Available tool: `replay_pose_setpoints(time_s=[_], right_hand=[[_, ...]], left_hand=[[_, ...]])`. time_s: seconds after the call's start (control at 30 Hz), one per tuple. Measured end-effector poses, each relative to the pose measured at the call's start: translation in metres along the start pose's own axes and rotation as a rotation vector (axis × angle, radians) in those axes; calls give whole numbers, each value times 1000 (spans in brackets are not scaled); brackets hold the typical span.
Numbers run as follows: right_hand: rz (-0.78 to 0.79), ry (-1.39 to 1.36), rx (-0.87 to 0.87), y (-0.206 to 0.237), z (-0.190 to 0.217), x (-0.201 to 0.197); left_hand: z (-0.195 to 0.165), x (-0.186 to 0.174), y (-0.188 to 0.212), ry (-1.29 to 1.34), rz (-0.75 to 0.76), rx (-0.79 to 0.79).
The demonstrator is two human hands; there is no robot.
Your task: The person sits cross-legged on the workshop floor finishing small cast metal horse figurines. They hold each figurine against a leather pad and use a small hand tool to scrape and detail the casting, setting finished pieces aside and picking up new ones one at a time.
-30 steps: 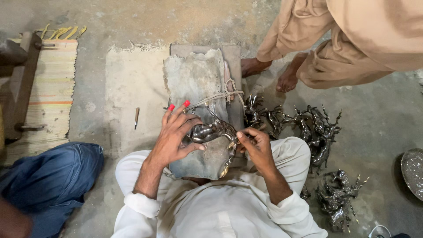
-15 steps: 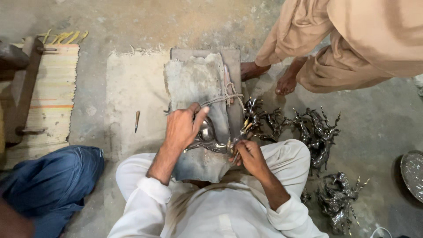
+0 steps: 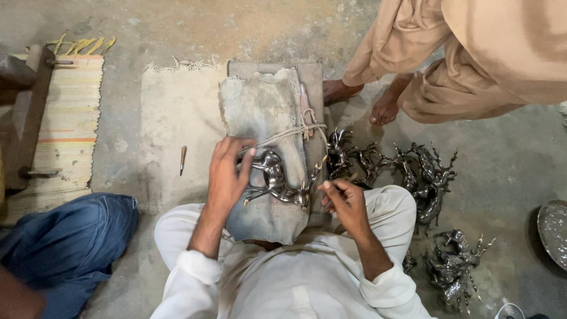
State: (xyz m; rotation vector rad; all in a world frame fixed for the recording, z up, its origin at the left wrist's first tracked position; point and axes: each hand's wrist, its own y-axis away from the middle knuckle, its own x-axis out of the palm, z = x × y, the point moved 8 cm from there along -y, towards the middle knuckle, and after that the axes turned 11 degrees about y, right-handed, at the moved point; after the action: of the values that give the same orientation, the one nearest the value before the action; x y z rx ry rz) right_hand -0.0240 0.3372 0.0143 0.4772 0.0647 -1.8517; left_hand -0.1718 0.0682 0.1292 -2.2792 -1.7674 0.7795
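A shiny metal deer figurine (image 3: 277, 177) lies on a grey padded block (image 3: 266, 112) bound with cord, in front of my knees. My left hand (image 3: 227, 174) presses on the figurine's rear and holds it down. My right hand (image 3: 345, 201) is closed on a thin tool near the figurine's antlers at the block's right edge; the tool itself is mostly hidden by my fingers.
Several more metal deer figurines (image 3: 413, 171) lie in heaps on the floor to the right. A person in tan clothes stands barefoot (image 3: 384, 109) at the upper right. A small chisel (image 3: 183, 158) lies on the mat (image 3: 171, 118). Blue cloth (image 3: 65, 242) lies lower left, a metal dish (image 3: 554, 230) far right.
My left hand has shifted from covering the figurine to its rear end, exposing the body. My right hand has moved down and to the right, by the antlers.
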Motion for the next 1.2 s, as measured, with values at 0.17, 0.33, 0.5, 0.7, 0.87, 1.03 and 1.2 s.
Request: replay_pose_setpoints(time_s=[0.17, 0.33, 0.5, 0.7, 0.87, 1.03, 1.2], right_hand=[[-142, -62, -131, -1, 40, -9], [-20, 58, -322, 32, 110, 15], [232, 530, -550, 64, 147, 83], [-13, 212, -469, 41, 115, 31], [-175, 228, -237, -38, 55, -18], [-2, 632, -370, -93, 47, 5], [39, 840, -551, -92, 53, 26]], left_hand=[[-12, -17, 18, -24, -22, -55], [-45, -3, 44, 133, 49, -32], [-49, 49, 75, 339, 363, -294], [-9, 0, 83, 643, -64, -335], [24, -21, 93, 554, -106, -461], [21, -8, 94, 450, -93, -494], [14, -3, 97, 163, -58, -491]])
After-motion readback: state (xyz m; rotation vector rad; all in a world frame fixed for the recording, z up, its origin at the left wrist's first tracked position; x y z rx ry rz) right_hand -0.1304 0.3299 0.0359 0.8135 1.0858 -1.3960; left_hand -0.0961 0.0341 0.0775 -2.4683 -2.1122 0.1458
